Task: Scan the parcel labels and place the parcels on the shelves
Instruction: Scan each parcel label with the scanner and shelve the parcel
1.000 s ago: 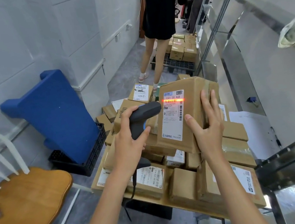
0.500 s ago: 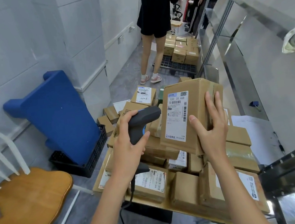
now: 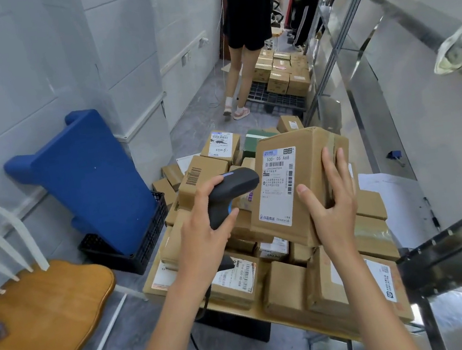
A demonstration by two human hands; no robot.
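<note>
A brown cardboard parcel (image 3: 290,163) is held tilted above a pile of parcels (image 3: 287,288), its white label (image 3: 277,186) turned toward me. My right hand (image 3: 332,205) grips its right side and lower edge. My left hand (image 3: 206,237) is wrapped around a dark handheld barcode scanner (image 3: 232,192), whose nose sits just left of the label. No red scan line shows on the label. Metal shelves (image 3: 364,73) run along the right side.
A blue plastic piece (image 3: 88,180) stands in a black crate (image 3: 133,248) on the left, beside a wooden chair (image 3: 36,318). A person (image 3: 250,23) stands ahead by another stack of boxes (image 3: 284,75) on a pallet. Papers (image 3: 390,197) lie on the right shelf.
The red scan line on the label has gone out. The parcel and both hands keep their grip, and my view has tilted a little.
</note>
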